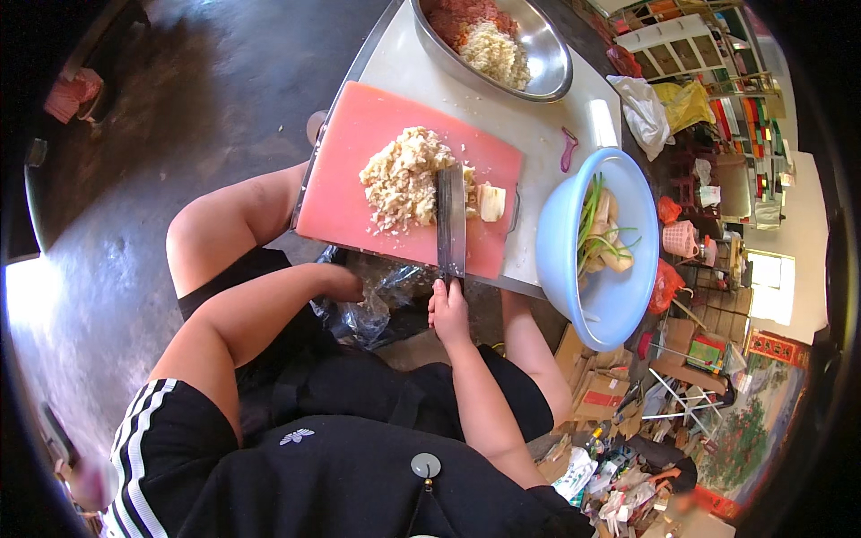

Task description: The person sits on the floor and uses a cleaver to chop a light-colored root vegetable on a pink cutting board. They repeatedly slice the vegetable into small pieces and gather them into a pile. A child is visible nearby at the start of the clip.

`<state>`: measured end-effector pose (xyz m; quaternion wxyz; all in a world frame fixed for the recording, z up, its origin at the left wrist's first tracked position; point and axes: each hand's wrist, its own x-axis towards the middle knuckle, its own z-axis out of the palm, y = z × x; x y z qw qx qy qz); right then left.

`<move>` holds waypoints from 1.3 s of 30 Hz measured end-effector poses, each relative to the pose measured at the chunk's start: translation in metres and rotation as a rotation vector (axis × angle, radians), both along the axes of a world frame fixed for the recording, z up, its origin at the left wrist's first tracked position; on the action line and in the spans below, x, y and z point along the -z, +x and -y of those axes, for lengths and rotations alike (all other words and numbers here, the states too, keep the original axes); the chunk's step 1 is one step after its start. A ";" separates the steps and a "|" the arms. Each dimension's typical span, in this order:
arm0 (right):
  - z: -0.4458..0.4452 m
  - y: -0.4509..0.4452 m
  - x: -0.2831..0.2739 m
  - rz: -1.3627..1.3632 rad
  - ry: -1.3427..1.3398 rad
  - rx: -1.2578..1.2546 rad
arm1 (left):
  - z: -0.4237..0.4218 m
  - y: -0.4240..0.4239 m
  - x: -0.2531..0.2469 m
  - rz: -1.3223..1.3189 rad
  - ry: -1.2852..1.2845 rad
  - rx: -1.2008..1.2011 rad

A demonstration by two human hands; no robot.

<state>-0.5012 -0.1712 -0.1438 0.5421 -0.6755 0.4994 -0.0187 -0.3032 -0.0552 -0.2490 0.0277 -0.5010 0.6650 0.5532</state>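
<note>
My right hand [449, 313] grips the handle of a cleaver [451, 218]. The blade lies over a pink cutting board [350, 141], at the right edge of a heap of finely chopped pale vegetable [407, 175]. Right of the blade is an uncut chunk of pale vegetable [492, 203]. My left hand [342, 282] hangs below the board's near edge, close to a clear plastic bag [370, 313]; it is blurred and its fingers cannot be made out. A steel bowl [551, 57] beyond the board holds minced meat [464, 17] and chopped pale food [496, 57].
On the white tabletop [538, 128] lie a purple peeler [569, 149] and a white cylindrical object [602, 123]. A blue plastic basin [558, 222] at the right holds green stalks and pale vegetable pieces. Cardboard [599, 397] and clutter cover the floor at right, where another person [662, 464] is.
</note>
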 end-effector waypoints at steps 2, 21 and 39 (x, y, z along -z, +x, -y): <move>0.004 -0.008 -0.001 0.083 0.079 0.071 | 0.002 0.003 -0.022 -0.062 0.056 -0.093; 0.008 0.010 -0.014 0.126 0.021 0.085 | -0.001 0.005 0.037 -0.046 -0.372 0.284; -0.005 0.012 -0.006 0.115 -0.064 0.105 | 0.002 0.007 0.016 0.027 -0.208 0.274</move>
